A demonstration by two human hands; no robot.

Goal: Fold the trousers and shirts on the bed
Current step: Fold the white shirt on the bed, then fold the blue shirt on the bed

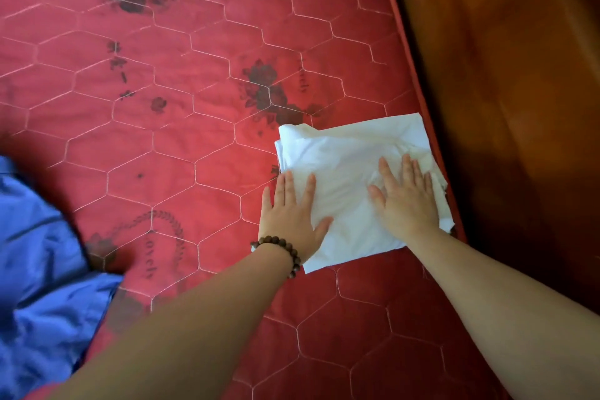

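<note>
While both palms lie flat on it, the folded white cotton garment [344,178] sits at the right side of the red quilted bed cover [181,127], its right edge reaching the cover's piped border, just beside the brown wooden surface [519,91] that runs along that side. The left hand [290,216], with a brown wooden bead bracelet [285,247] on its wrist, presses down with straight, spread fingers on the garment's left edge, partly over the cover itself. The right hand [406,196] presses likewise with straight fingers on the garment's right half; neither hand grips or pinches the cloth. Left of the garment, a wide stretch of the cover lies bare, stitched in a hexagon pattern and printed with dark flowers and a wreath. At the far left, well apart from the white garment, a crumpled blue shiny garment [42,269] lies on the cover, cut off by the left and bottom edges of the view, so its kind cannot be told. Whether the white piece is a shirt or trousers cannot be made out either, as its folds hide its shape. No containers appear.
</note>
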